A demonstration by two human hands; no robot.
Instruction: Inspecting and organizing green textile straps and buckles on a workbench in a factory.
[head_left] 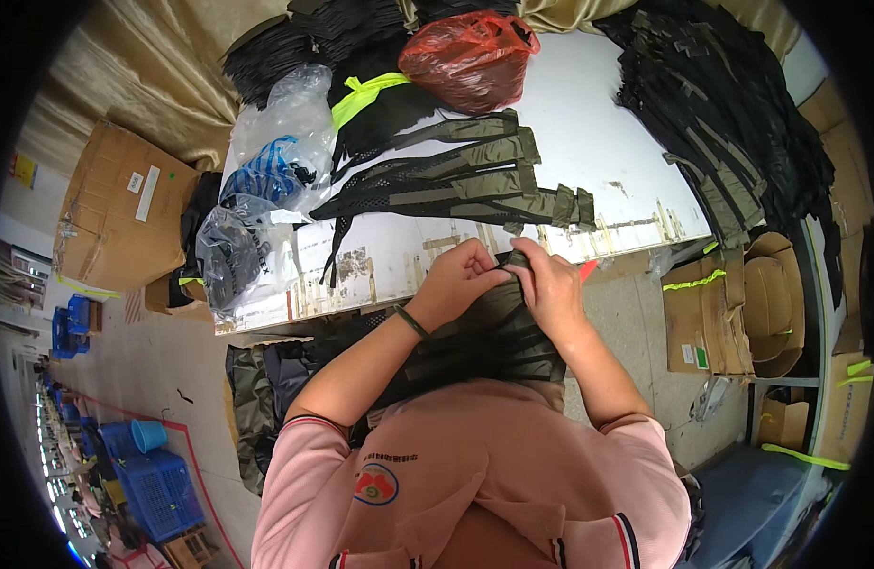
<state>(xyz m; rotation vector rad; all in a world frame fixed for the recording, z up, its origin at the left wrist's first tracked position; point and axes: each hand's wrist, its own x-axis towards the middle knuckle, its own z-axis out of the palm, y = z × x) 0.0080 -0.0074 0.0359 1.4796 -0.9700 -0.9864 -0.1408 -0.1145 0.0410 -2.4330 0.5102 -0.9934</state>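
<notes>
At worktop (579,104) 6 o'clock, left hand (456,285) and right hand (553,290) both pinch cloth (495,309) by its top end, draping toward 7 o'clock, long axis 1–7

The cloth (494,313) is soft and two-toned, olive green with black. Its upper end is pinched between both hands (451,283), just off the near edge of the bench (584,90), and looks gathered into a narrow fold there, partly hidden by the grip. Below that, the olive part hangs toward the person (437,436), slack and creased, wider than at the top. Black parts show lower down and to the left. Where its lower end finishes cannot be told.
</notes>
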